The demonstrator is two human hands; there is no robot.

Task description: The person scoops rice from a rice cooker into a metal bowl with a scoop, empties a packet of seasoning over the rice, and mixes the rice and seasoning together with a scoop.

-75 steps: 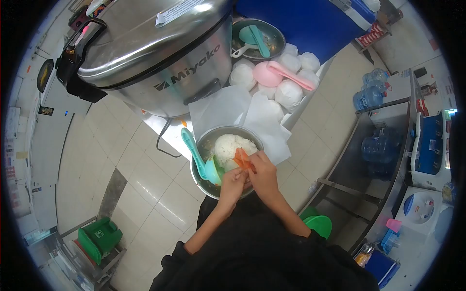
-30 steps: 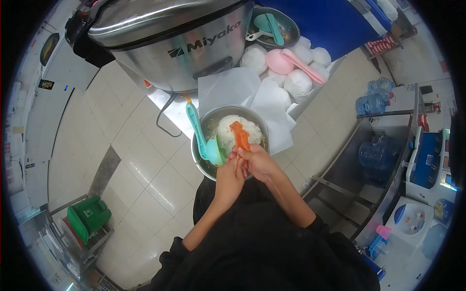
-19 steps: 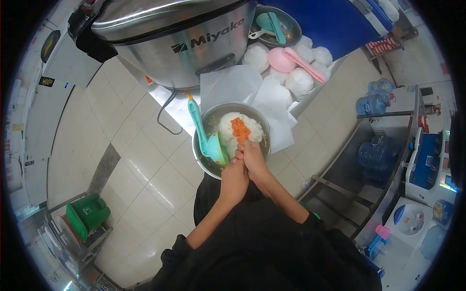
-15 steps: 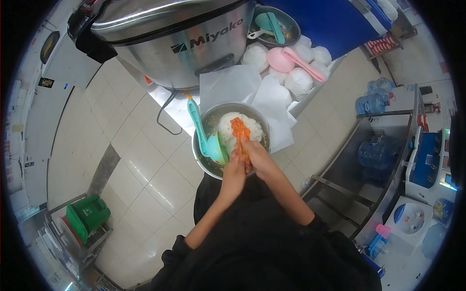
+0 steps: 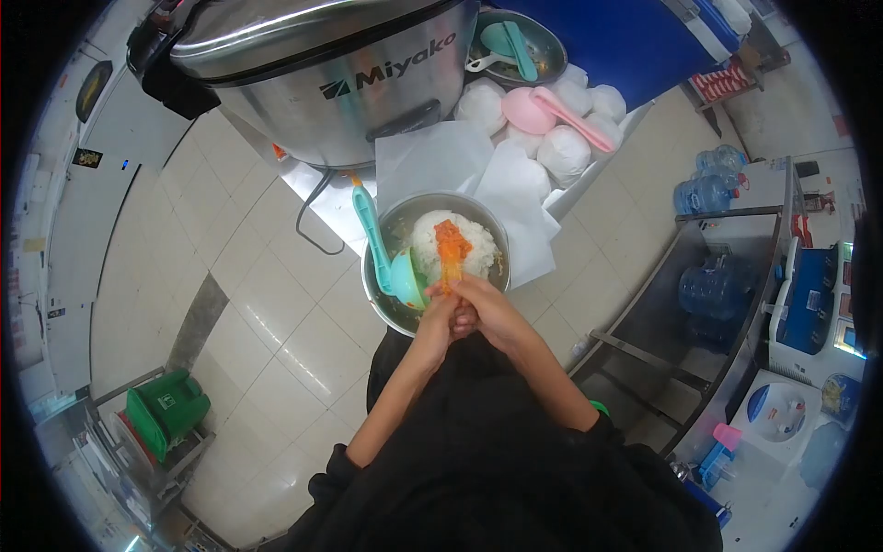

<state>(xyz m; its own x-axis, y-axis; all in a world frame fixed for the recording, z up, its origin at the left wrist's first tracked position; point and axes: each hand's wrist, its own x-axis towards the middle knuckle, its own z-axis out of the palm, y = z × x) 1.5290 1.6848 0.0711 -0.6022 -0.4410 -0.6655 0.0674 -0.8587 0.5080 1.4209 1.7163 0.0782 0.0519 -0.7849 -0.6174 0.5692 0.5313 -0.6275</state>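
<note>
A clear plastic sachet of orange-red sauce (image 5: 451, 268) is pinched between my two hands, with its far end over a mound of white rice (image 5: 480, 247). Both my left hand (image 5: 436, 324) and my right hand (image 5: 486, 309) are closed around its near end; some fingers are hidden. Orange-red sauce (image 5: 448, 232) shows at the top of the mound. The rice sits in a metal bowl (image 5: 371, 293) at the front edge of the table. A teal ladle (image 5: 367, 221) leans in the bowl on the left, its round head beside the rice.
Behind the bowl stands a large Miyako rice cooker (image 5: 322, 120). White paper sheets (image 5: 428, 161) lie alongside several white wrapped bundles (image 5: 564, 155), with a pink ladle (image 5: 529, 112) on top. Another metal bowl (image 5: 549, 57) holds more utensils. A power cord (image 5: 303, 225) hangs off the table.
Both hands have drawn slightly back toward my body along the sachet. More orange-red sauce is visible on the rice, and the sachet looks flatter near my fingers.
</note>
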